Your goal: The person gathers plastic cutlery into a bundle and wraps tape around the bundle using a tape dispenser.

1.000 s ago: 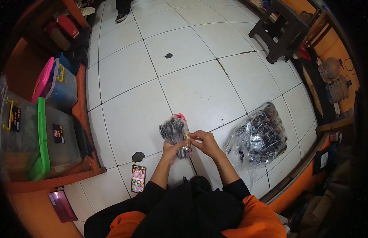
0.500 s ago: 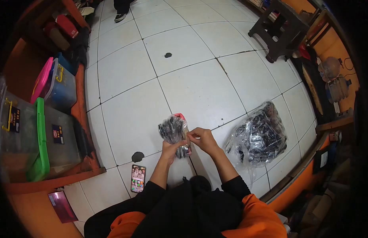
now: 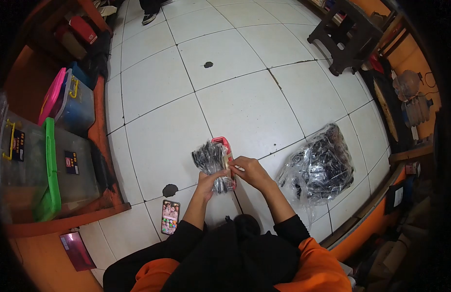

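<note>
A dark plastic stool (image 3: pixel 346 36) stands on the tiled floor (image 3: pixel 245 107); a lit phone (image 3: pixel 170 217) lies near a dark spot (image 3: pixel 170 190).

The only view looks forward and steeply down from head height. Below spreads the white, square-tiled floor (image 3: pixel 157 151), seen wide.

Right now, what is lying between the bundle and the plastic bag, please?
In the head view: a tan strip and red item by the bundle, then your right hand, then bare floor up to the bag.
</note>
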`<state>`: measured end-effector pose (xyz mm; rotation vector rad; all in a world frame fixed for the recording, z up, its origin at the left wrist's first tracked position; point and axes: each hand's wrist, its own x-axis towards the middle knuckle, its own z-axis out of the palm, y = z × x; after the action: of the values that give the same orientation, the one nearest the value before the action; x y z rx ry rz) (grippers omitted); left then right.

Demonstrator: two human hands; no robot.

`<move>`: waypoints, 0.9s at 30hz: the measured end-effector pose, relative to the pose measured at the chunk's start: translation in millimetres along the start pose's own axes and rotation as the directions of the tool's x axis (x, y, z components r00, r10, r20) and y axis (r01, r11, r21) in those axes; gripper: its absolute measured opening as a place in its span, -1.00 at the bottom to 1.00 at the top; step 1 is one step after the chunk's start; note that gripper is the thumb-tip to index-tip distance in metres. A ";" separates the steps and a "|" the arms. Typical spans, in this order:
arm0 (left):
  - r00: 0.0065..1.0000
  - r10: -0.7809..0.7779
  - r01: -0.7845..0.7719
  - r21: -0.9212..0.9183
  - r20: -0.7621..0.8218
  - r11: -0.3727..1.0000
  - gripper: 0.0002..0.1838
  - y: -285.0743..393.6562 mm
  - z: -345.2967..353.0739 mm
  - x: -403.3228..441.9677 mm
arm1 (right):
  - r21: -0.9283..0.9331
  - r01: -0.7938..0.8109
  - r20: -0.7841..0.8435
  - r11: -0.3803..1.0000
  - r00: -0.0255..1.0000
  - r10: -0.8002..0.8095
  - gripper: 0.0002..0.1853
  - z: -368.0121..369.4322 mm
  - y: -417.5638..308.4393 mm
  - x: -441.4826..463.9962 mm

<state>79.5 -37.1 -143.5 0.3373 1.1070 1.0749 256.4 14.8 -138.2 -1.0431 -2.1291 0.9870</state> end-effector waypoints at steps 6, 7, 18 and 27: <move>0.999 0.019 -0.016 0.051 -0.040 0.999 -0.63 -0.7 -0.6 2.2 | -0.073 0.007 0.031 0.997 1.000 -0.005 -0.82 -2.4 -4.8 4.8; 0.999 0.020 -0.018 0.049 -0.039 0.999 -0.63 -2.6 -1.7 3.8 | -0.075 0.001 0.012 0.997 1.000 0.000 -0.83 -1.6 -5.0 4.9; 0.999 0.036 -0.035 0.039 -0.023 0.999 -0.64 -3.1 -0.6 2.3 | 0.406 -0.263 -0.179 0.875 0.916 0.359 -0.84 20.2 -3.1 -23.6; 0.996 0.088 -0.086 0.049 -0.033 0.995 -0.63 -3.8 3.1 3.2 | 0.485 -0.240 -0.238 0.841 0.889 0.391 -0.75 23.1 -17.5 -31.8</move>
<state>84.3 -35.5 -146.5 0.4086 1.1590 1.1368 249.2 -27.4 -142.3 -1.2442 -1.3889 1.2782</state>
